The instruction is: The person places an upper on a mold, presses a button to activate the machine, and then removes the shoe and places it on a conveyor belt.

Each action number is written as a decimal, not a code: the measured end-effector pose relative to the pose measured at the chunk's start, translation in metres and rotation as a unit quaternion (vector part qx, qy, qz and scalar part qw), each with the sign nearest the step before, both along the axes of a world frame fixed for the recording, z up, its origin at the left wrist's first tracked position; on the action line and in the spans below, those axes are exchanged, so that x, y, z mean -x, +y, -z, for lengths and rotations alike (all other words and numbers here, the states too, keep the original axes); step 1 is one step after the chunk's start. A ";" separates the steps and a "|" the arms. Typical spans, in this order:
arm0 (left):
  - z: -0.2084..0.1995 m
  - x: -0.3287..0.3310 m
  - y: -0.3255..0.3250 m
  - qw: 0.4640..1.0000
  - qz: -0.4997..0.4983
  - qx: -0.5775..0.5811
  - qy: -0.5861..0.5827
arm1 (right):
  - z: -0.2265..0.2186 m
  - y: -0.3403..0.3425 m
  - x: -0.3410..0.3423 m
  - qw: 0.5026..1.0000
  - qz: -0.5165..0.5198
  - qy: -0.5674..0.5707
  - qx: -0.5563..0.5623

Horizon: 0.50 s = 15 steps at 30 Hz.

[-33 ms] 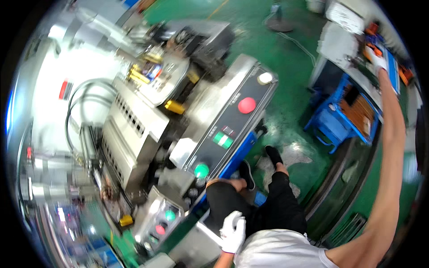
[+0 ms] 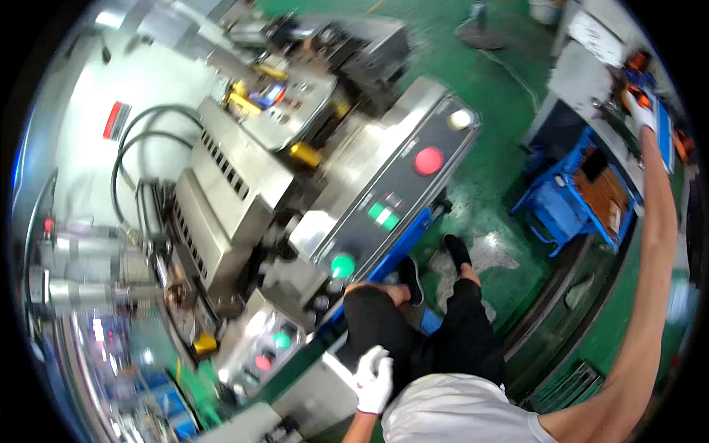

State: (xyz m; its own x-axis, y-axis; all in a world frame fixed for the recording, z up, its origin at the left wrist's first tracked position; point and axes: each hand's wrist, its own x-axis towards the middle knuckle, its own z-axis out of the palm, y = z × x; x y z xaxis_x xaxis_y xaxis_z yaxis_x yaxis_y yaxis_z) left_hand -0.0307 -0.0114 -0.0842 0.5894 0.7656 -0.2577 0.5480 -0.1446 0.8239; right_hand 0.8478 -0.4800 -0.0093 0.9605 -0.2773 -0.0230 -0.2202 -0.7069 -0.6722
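My left hand [image 2: 374, 382], in a white glove, is held over my left thigh, next to the machine's lower edge. Its fingers are loosely bent and apart, with nothing seen in them. My right arm stretches far out to the upper right. At its end my right hand [image 2: 642, 117], also gloved in white, is on a worktop [image 2: 580, 77], its fingers around a small orange object [image 2: 642, 99] whose kind is too small to make out. A blue-edged tray or board [image 2: 665, 136] lies beside that hand.
A metal machine fills the left, with a slanted control panel [image 2: 391, 188] bearing red and green buttons. A smaller button box [image 2: 267, 343] sits nearer. At right stands a blue frame [image 2: 565, 196] with a brown slatted top. The floor [image 2: 509, 96] is green.
The whole view has shifted slightly, with the panel and worktop now further right. My left hand's fingers have spread a little. The right hand stays at the orange object.
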 end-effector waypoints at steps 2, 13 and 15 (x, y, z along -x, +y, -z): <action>0.016 0.078 0.019 0.986 -0.149 -0.020 0.078 | 0.004 0.002 -0.005 0.993 -0.093 -0.058 -0.032; 0.016 0.493 -0.255 0.623 -0.593 0.059 0.508 | 0.173 0.352 0.576 0.860 -0.397 0.189 -0.259; 0.016 0.534 -0.339 0.486 -0.628 0.196 0.575 | 0.163 0.391 0.624 0.798 -0.498 0.182 -0.286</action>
State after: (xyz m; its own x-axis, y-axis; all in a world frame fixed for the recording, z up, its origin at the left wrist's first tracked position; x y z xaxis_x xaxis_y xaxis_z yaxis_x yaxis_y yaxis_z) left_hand -0.5649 -0.3506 -0.1005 -0.9864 0.0935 -0.1349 0.1310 0.9438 -0.3035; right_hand 0.2236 -0.0890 -0.1726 0.5987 0.7755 -0.2004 0.0056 -0.2542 -0.9671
